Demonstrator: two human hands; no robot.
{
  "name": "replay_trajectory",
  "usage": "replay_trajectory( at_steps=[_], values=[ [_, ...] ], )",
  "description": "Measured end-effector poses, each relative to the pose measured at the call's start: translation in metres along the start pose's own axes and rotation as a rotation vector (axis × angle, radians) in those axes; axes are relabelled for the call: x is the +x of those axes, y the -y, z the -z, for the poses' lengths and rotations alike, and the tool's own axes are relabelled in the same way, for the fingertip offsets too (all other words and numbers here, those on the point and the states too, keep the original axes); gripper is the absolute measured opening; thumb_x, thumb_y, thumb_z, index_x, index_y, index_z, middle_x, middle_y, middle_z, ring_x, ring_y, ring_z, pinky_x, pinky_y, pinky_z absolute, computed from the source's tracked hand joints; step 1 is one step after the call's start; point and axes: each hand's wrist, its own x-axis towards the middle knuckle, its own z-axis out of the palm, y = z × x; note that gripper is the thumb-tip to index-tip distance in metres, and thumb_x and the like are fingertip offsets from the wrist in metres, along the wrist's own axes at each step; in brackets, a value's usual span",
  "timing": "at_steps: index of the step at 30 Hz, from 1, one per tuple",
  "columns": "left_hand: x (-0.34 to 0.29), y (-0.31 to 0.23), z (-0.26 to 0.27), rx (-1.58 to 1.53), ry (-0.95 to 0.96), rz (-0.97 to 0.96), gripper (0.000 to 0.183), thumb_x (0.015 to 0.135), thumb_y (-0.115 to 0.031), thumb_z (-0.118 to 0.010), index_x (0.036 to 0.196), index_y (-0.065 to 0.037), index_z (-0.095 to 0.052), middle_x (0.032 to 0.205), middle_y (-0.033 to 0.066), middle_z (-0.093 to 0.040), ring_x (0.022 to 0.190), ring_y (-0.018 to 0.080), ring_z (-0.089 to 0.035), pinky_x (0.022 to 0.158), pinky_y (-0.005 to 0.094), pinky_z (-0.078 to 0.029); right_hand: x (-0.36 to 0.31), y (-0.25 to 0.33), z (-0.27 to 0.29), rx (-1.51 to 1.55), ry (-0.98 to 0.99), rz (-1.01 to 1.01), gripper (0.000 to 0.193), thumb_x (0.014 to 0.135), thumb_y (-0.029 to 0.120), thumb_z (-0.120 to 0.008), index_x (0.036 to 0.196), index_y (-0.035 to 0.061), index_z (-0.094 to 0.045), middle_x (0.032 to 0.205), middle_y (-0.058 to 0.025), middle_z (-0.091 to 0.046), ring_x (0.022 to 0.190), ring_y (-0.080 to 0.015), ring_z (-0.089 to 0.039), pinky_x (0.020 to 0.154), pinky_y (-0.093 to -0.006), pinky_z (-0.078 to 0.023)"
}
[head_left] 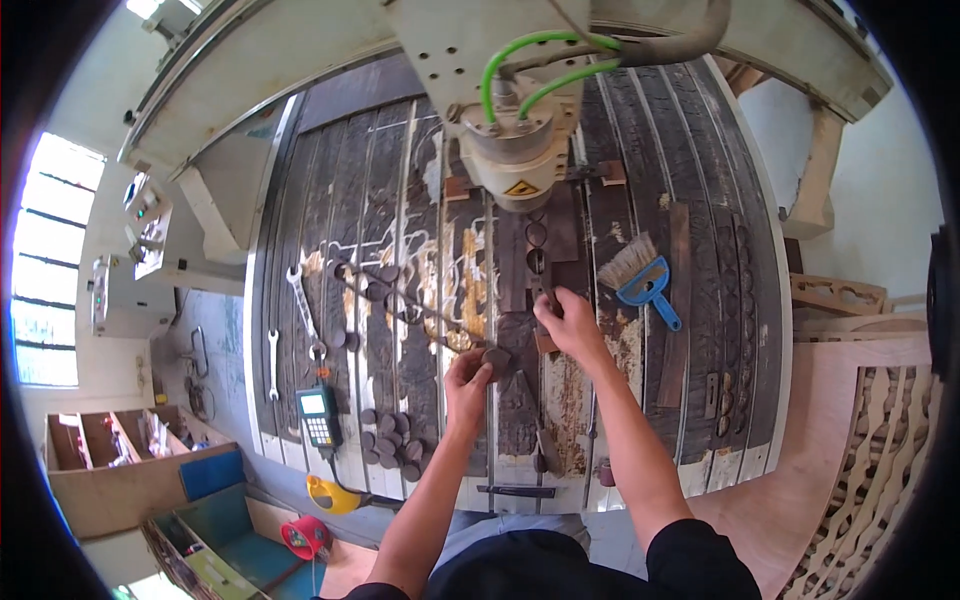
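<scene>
My left hand [467, 388] is closed on a dark round disc [495, 357], thumb and fingers at its edge, low over the worktable's middle. To the right and farther off, my right hand [572, 326] is closed on a thin dark piece [546, 291], its kind unclear and partly hidden by the fingers. Just beyond that hand lies a dark strip with round holes [536, 236]. Left of my left hand, another narrow strip with round openings [405, 308] runs diagonally. Several loose dark discs [391, 442] are grouped near the table's front left.
A machine spindle [510, 150] with green hoses hangs over the slotted table [500, 492]. Wrenches [301, 300] and a handheld controller [318, 416] lie at left. A blue-handled brush [648, 283] rests at right. A yellow object [332, 495] sits beside the front edge.
</scene>
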Motion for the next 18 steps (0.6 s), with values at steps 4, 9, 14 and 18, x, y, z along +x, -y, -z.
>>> replay_trajectory(
  at_steps=[4, 9, 14, 18],
  values=[
    [-0.017, -0.031, 0.0, -0.235, 0.153, 0.032, 0.028, 0.089, -0.003, -0.059, 0.117, 0.0, -0.058, 0.102, 0.0077, -0.065, 0.089, 0.015, -0.063, 0.078, 0.0282, -0.053, -0.063, 0.027, 0.0, 0.225, 0.115, 0.022, 0.021, 0.085, 0.018, -0.065, 0.095, 0.0004, -0.063, 0.086, -0.0128, -0.065, 0.075, -0.0172, -0.062, 0.068, -0.0323, -0.047],
    [-0.048, -0.063, -0.004, -0.279, 0.323, 0.07, 0.028, 0.091, -0.003, -0.058, 0.119, 0.001, -0.057, 0.103, 0.0081, -0.064, 0.091, 0.0144, -0.062, 0.084, 0.0305, -0.053, -0.121, 0.03, -0.008, 0.392, 0.036, 0.067, 0.017, 0.089, 0.008, -0.061, 0.103, -0.0024, -0.061, 0.082, -0.006, -0.063, 0.073, -0.0115, -0.058, 0.067, -0.0264, -0.046],
    [-0.074, -0.068, 0.019, -0.276, 0.43, 0.072, 0.028, 0.089, 0.0, -0.056, 0.117, 0.003, -0.057, 0.103, 0.0101, -0.065, 0.094, 0.0178, -0.064, 0.084, 0.0358, -0.054, -0.173, 0.055, -0.001, 0.473, 0.049, -0.137, 0.017, 0.091, 0.003, -0.055, 0.106, -0.0033, -0.06, 0.079, -0.0061, -0.062, 0.067, -0.0092, -0.055, 0.061, -0.0255, -0.045],
    [-0.1, -0.086, 0.038, -0.521, 0.586, 0.249, 0.019, 0.091, -0.002, -0.057, 0.109, 0.002, -0.058, 0.1, 0.0083, -0.065, 0.09, 0.0176, -0.065, 0.081, 0.0345, -0.055, -0.205, 0.061, -0.007, 0.296, -0.076, -0.031, 0.018, 0.092, 0.004, -0.055, 0.108, -0.0029, -0.059, 0.074, -0.0051, -0.061, 0.066, -0.0091, -0.054, 0.061, -0.0255, -0.045]
  ],
)
